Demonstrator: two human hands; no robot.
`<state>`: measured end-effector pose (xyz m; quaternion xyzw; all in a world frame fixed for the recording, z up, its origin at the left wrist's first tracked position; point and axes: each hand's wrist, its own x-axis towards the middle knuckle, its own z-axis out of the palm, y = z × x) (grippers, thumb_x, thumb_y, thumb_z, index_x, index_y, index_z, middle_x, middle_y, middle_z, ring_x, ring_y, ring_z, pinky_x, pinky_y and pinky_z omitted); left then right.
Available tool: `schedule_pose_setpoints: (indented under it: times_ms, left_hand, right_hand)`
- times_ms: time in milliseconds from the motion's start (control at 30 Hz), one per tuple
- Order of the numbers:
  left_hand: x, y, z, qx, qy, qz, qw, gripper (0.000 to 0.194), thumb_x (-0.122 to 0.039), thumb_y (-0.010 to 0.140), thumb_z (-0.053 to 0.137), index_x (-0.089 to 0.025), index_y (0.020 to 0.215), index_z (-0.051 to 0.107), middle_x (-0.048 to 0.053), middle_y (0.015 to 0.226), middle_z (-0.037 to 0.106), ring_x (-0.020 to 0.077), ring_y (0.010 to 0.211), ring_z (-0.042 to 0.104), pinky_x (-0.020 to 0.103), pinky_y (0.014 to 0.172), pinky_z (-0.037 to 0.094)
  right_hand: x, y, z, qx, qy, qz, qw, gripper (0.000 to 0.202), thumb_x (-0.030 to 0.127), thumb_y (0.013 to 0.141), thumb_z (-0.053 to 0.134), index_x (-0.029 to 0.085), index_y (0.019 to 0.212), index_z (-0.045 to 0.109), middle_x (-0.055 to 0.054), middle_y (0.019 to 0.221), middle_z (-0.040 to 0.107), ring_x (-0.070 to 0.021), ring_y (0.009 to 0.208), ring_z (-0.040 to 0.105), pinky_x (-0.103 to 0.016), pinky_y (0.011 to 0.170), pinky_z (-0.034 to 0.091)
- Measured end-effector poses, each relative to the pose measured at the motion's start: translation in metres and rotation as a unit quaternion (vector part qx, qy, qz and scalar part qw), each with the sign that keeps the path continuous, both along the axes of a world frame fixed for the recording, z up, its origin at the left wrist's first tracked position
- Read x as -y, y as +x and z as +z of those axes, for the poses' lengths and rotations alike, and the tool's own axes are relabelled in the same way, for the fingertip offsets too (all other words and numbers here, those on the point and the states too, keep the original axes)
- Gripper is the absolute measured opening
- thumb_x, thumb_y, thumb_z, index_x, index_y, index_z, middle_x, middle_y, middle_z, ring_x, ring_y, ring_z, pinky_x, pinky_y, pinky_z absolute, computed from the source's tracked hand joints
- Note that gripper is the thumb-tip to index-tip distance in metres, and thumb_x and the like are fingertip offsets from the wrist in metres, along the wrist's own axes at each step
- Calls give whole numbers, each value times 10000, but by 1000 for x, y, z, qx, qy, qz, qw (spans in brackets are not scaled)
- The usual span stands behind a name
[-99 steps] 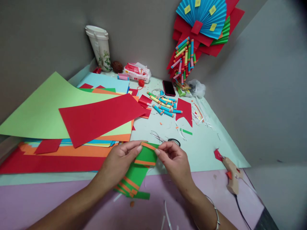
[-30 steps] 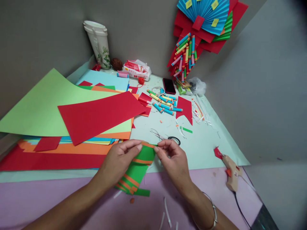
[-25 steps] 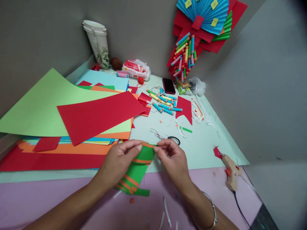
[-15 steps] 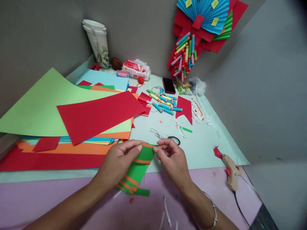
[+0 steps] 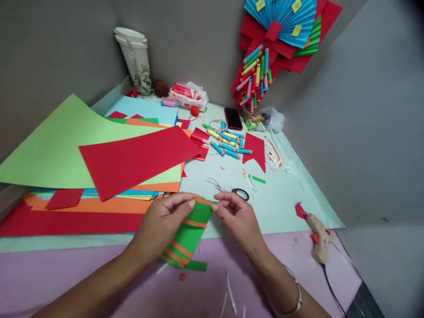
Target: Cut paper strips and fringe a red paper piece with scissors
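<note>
The left hand (image 5: 160, 223) keeps its grip closed on the green paper (image 5: 190, 236), pinching its upper left corner between the thumb and the fingers. At the opposite corner, the right hand (image 5: 239, 218) has its thumb at the end of the top orange strip (image 5: 202, 201). Its index finger is raised a little more than half a second ago, so this grip looks slightly looser; whether it has hold of the paper, I cannot tell.

The green paper is between the two hands, over the near edge of the pale sheet covering the surface (image 5: 281, 207), and it hangs down toward the left forearm. About three seconds ago its upper part stood apart from the lower part, with some green above the strip; now both parts look continuous, and the strip lies along the upper edge.

Just beyond the right fingers lie the scissors (image 5: 236, 190). Further out, the red sheet (image 5: 139, 159), the paper rolls (image 5: 227, 148) and the glue gun (image 5: 319, 234) have stayed in their places.
</note>
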<state>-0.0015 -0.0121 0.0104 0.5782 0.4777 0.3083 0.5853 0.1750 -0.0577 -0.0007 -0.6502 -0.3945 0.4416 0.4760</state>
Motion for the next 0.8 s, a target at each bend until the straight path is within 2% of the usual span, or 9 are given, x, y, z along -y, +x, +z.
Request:
schedule_pose_setpoints:
  times_ms: [200,400,567,800]
  left_hand:
    - [0,-2,-1,12,1,9,1000,229,-389,841,635,-260,968,776,0,897,760,206,846,657,261,753,485]
    - [0,-1,0,26,-28,22,999,234,-389,831,638,-232,946,769,2,802,732,186,765,633,253,688,485]
    - [-2,3,1,56,-45,25,997,221,-409,763,719,-218,871,744,4,814,743,188,790,655,241,693,499]
    - [-4,5,2,12,-32,49,998,223,-420,708,754,-201,732,730,-5,710,708,175,717,625,227,635,481]
  right_hand:
    - [0,0,0,4,-16,10,1000,198,287,728,692,171,888,707,11,701,615,-130,639,508,-251,613,414]
    - [-1,1,1,13,-9,20,1000,127,290,731,672,173,778,676,3,711,622,-132,651,504,-251,618,411]
    - [0,2,3,28,-3,36,999,99,280,751,643,183,765,650,15,680,587,-121,603,443,-233,540,353]
    - [2,2,2,35,11,62,997,92,273,761,625,181,767,631,35,638,532,-111,564,398,-225,521,339]
